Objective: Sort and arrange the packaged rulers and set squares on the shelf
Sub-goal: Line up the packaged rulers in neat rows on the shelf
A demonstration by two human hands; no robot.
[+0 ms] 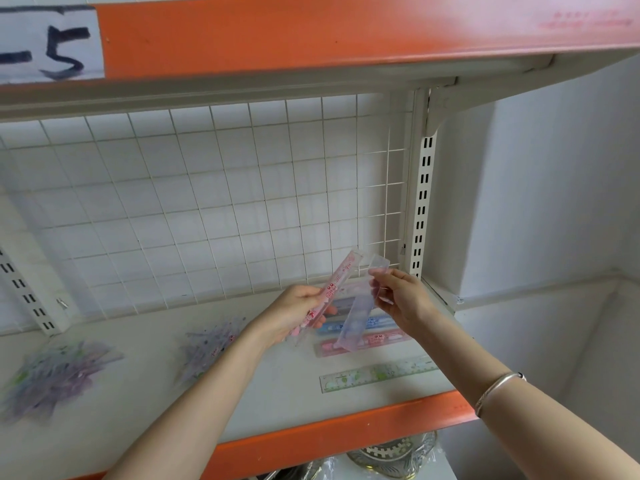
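Note:
My left hand (298,315) grips a pink packaged ruler (341,273), tilted up to the right above the shelf (277,393). My right hand (403,297) pinches a clear bluish packaged ruler (358,317) near its top end, its lower end pointing down to the left. Beneath them lie several packaged rulers side by side, among them a blue one (329,328) and a pink one (377,341). A green-patterned ruler (377,373) lies alone nearer the front edge. Two loose heaps of packaged set squares lie at the left (55,375) and the middle (207,348).
A white wire grid (207,202) backs the shelf. An upper orange-edged shelf (311,32) with a paper label "5" hangs overhead. A slotted upright (422,202) stands at the right, beyond it a white wall. Shiny wrapped items (391,455) sit on the level below.

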